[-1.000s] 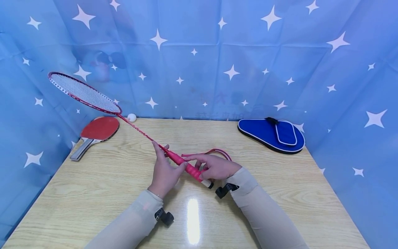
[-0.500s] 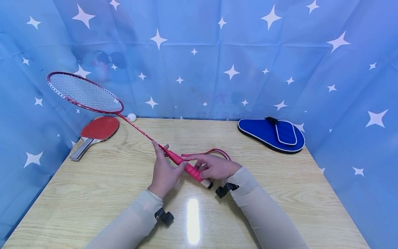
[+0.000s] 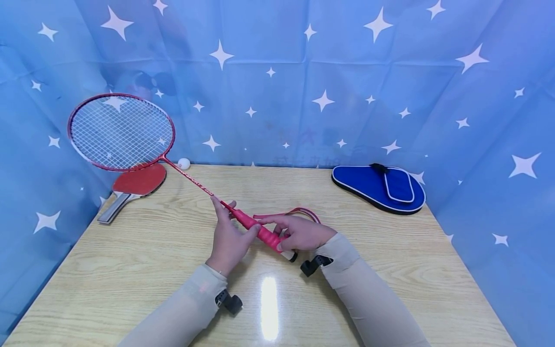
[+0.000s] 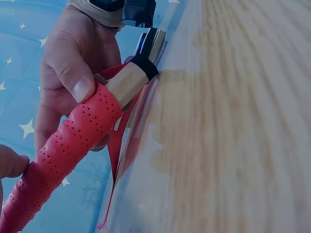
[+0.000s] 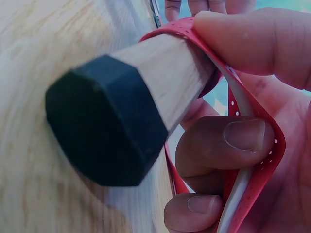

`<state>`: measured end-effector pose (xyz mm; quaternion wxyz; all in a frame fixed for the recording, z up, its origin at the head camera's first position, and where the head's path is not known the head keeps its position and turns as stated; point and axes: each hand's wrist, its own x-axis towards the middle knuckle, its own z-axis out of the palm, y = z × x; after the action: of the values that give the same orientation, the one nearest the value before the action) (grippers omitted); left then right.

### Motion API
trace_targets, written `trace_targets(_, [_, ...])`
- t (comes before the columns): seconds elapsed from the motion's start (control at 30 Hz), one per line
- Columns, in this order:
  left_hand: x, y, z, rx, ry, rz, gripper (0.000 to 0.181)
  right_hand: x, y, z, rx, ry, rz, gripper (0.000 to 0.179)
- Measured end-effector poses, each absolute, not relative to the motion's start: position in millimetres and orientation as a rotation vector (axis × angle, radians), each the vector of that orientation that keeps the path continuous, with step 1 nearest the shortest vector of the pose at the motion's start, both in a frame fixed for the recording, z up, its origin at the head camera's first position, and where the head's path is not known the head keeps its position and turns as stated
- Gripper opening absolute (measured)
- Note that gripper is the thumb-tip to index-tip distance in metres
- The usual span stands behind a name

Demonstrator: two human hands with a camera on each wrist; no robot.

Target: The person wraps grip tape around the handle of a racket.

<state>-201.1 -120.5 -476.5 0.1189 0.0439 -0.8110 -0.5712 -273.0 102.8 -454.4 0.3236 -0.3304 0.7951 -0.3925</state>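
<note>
A red badminton racket (image 3: 188, 177) slants across the middle of the head view, head raised to the far left. My left hand (image 3: 228, 241) holds it at the top of the handle, thumb on the pink wrap and fingers partly hidden behind the shaft. Perforated red grip tape (image 4: 80, 124) coils round most of the handle. Bare wood (image 4: 127, 82) shows between its last turn and the black butt cap (image 5: 104, 126). At that turn my right hand (image 3: 303, 232) pinches the tape, thumb pressing it against the wood. The tape's loose length (image 5: 265, 160) runs through the curled right fingers.
A red table tennis bat (image 3: 140, 179) lies at the table's back left, partly behind the racket head. Beside it sits a white ball (image 3: 184, 164). A blue bat case (image 3: 360, 179) lies at the back right. A starry blue curtain (image 3: 277, 111) hangs behind the wooden table (image 3: 143, 270).
The racket has rolled about its shaft, so its strung face shows much broader now. Both hands stay in nearly the same places, and the wooden end has shifted very slightly.
</note>
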Motion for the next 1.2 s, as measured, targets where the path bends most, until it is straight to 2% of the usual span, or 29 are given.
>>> trace_targets(0.2, [-203,-124,-476,0.181,-2.302,-1.808,0.135,-273,101,-455,-0.824,2.131,-0.997,0.088])
trace_targets(0.53, [-209,-129,-479,0.181,-2.07,-2.114,0.108,-273,102,-455,-0.862,2.13,-1.006,0.087])
trace_targets(1.2, [-214,-133,-486,0.162,-1.9,-2.309,0.098,-274,102,-455,-0.826,2.142,-1.032,0.084])
